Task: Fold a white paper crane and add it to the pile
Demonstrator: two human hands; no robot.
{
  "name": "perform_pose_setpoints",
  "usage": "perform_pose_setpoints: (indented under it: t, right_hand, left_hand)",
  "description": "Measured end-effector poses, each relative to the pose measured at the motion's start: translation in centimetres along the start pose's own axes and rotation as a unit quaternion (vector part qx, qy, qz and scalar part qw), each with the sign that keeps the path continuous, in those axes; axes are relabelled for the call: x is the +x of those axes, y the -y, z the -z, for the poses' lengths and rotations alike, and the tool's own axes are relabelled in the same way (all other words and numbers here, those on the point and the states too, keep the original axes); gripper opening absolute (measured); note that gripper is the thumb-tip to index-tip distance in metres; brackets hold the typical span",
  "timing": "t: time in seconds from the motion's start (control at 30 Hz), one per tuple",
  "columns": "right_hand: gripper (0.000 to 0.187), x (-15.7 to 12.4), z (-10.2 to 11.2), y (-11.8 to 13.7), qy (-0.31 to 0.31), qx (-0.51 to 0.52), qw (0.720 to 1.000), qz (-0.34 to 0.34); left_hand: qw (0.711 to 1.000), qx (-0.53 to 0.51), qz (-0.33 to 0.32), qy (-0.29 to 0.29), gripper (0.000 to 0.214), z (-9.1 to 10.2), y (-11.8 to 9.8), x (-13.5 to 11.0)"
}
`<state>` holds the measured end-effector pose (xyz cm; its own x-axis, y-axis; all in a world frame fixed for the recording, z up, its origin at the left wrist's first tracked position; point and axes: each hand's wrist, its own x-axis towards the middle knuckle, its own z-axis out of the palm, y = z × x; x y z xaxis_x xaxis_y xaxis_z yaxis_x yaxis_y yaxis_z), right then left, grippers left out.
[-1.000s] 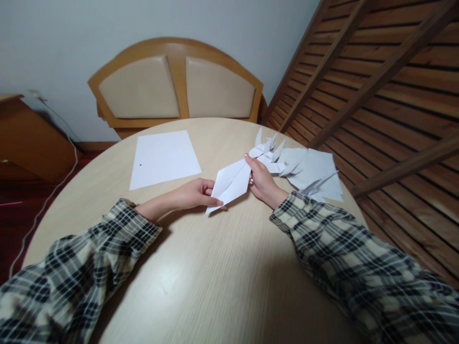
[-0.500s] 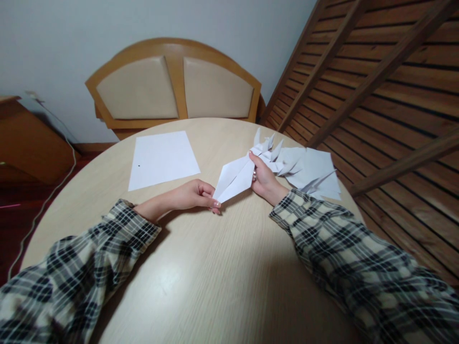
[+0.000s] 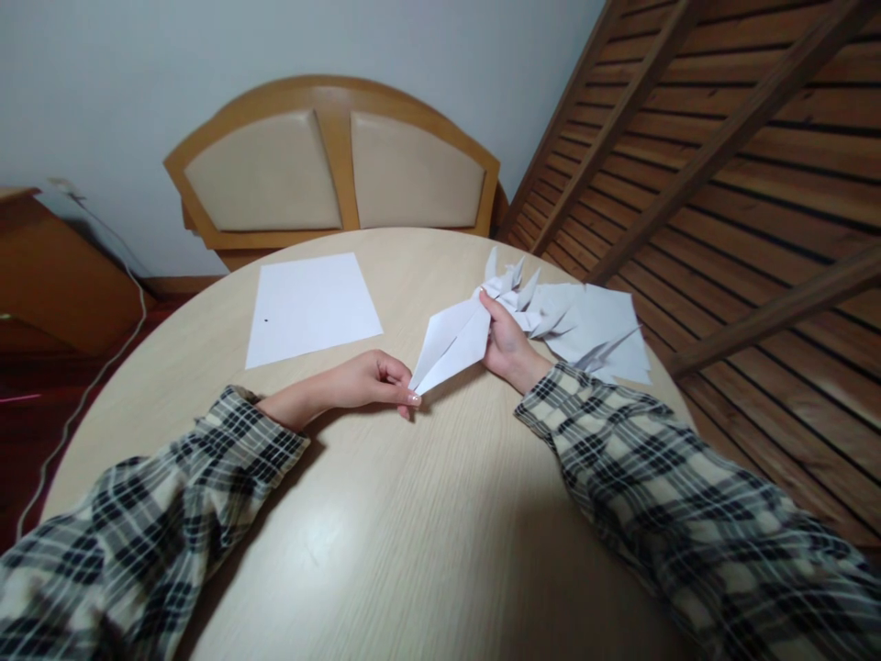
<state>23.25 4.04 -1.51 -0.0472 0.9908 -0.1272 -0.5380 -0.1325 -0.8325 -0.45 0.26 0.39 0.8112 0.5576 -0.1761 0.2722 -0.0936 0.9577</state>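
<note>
One folded paper (image 3: 452, 345) was over the worktop (image 3: 413, 523). Its near tip was pinched in the left fingers (image 3: 398, 395), its far end in the right fingers (image 3: 494, 308). One flat sheet (image 3: 315, 308) lay apart.

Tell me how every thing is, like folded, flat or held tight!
Folded paper: creased into a long diamond, held at both ends
Left hand: pinching the near tip
Right hand: gripping the far end
White sheet: flat on the table, unfolded
Pointed paper shapes: folded, some on the paper pile
Paper pile: sheets overlapping
Cord: slack
</note>
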Motion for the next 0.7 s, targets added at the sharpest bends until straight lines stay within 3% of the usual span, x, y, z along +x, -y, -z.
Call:
perform_pose_setpoints:
  t: [0.4, 0.6, 0.7]
  right_hand:
    - [0.037, 0.5, 0.1, 0.5, 0.083, -0.020, 0.996, -0.035]
    - [0.028, 0.6, 0.3, 0.7, 0.092, -0.013, 0.993, -0.072]
    - [0.027, 0.4, 0.3, 0.9, 0.095, -0.025, 0.991, -0.087]
  left_hand:
    - [0.999, 0.035, -0.024, -0.034, 0.018, -1.0, -0.9, -0.7]
    - [0.995, 0.015, 0.007, -0.099, 0.022, -3.6, -1.9, -1.4]
    - [0.995, -0.015, 0.010, -0.096, 0.023, -5.0, -2.2, -1.6]
